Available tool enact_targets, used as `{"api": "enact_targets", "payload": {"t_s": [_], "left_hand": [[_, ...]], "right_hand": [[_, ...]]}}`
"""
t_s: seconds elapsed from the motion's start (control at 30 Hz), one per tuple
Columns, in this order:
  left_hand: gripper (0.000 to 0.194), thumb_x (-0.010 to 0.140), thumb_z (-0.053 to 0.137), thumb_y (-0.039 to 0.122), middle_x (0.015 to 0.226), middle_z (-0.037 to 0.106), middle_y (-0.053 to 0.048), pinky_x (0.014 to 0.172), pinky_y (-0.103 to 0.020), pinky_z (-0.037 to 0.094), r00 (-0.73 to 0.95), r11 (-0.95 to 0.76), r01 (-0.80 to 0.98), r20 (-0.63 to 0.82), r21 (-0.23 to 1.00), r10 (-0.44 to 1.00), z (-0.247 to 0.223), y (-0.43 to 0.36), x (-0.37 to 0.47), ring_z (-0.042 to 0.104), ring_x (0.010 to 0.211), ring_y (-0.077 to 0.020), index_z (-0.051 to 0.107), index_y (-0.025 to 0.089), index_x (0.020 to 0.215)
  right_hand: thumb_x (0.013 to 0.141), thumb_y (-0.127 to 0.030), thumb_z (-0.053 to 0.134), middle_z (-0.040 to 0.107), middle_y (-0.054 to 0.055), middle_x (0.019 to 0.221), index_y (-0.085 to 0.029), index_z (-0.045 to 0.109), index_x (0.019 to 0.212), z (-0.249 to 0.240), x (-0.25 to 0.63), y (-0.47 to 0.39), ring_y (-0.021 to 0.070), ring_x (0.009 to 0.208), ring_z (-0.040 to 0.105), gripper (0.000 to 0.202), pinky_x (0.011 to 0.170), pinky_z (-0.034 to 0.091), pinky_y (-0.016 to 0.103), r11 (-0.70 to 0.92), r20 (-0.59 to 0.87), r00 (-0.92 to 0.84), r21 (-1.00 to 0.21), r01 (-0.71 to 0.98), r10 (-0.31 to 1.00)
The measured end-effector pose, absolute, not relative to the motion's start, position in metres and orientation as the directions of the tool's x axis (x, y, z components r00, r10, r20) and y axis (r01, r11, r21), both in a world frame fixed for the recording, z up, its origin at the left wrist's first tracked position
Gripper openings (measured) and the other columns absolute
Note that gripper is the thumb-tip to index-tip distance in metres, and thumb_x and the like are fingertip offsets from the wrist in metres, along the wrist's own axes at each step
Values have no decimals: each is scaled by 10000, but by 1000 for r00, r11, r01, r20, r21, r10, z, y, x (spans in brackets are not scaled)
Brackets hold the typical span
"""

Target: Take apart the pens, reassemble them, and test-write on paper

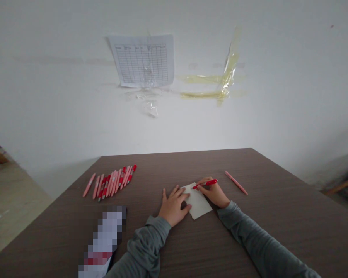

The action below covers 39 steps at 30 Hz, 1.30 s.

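Observation:
A small sheet of pale paper [199, 205] lies tilted on the dark table in front of me. My left hand [175, 205] rests flat with spread fingers, its fingertips and thumb on the paper's left edge. In my right hand [216, 194] is a red pen [210, 182], its tip pointing left and down at the upper part of the paper. Whether the tip touches the sheet, I cannot tell. Right of that hand lies a single pink pen [236, 182]. Several pink and red pens [111, 182] lie side by side at the left.
The dark wooden table [266, 231] meets a white wall. A blurred-out pale object [106, 239] lies by my left forearm. On the wall are a printed table sheet [145, 61] and strips of yellowed tape [227, 77].

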State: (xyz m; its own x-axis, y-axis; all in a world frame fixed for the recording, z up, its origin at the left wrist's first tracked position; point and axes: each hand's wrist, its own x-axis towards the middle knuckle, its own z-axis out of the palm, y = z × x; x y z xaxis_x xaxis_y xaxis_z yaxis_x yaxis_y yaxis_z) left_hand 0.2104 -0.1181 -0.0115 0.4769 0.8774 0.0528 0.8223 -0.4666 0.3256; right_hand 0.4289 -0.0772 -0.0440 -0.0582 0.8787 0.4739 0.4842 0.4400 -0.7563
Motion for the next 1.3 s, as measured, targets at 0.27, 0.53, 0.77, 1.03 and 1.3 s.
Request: {"api": "enact_targets", "payload": {"t_s": [0.27, 0.53, 0.77, 1.03, 1.3], "left_hand": [[447, 833, 432, 521, 1469, 382, 19, 1067, -717, 26, 464, -452, 836, 40, 312, 885, -12, -118, 210, 192, 1409, -281, 476, 380, 1255], [448, 829, 434, 531, 1467, 386, 21, 1055, -732, 37, 459, -450, 838, 47, 309, 887, -14, -118, 211, 189, 1408, -292, 477, 389, 1252], [445, 827, 434, 532, 1462, 394, 21, 1054, -732, 40, 459, -451, 838, 48, 307, 887, -16, -118, 209, 194, 1406, -297, 479, 396, 1248], [448, 822, 435, 540, 1461, 395, 22, 1050, -737, 33, 455, -447, 838, 53, 314, 889, -16, -117, 209, 190, 1404, -309, 481, 402, 1246], [443, 830, 421, 539, 1467, 382, 39, 1043, -745, 34, 461, -453, 837, 49, 308, 886, -17, -118, 209, 179, 1407, -308, 471, 410, 1251]], "right_hand": [[775, -350, 625, 676, 68, 871, -208, 705, 807, -39, 428, -79, 225, 911, 592, 166, 881, 444, 397, 455, 484, -70, -753, 475, 872], [779, -326, 609, 677, 63, 858, -206, 694, 783, -36, 426, -80, 219, 895, 587, 147, 871, 438, 383, 450, 487, -57, -750, 485, 872], [776, -321, 605, 675, 63, 844, -210, 698, 785, -35, 427, -80, 222, 888, 585, 146, 860, 437, 385, 450, 493, -53, -738, 503, 868], [781, -328, 595, 680, 61, 840, -204, 690, 785, -35, 428, -80, 220, 863, 596, 156, 839, 445, 370, 433, 478, -44, -749, 501, 877], [777, -309, 581, 675, 65, 868, -200, 682, 793, -34, 427, -80, 224, 902, 589, 150, 862, 433, 373, 409, 463, -23, -758, 508, 886]]}}
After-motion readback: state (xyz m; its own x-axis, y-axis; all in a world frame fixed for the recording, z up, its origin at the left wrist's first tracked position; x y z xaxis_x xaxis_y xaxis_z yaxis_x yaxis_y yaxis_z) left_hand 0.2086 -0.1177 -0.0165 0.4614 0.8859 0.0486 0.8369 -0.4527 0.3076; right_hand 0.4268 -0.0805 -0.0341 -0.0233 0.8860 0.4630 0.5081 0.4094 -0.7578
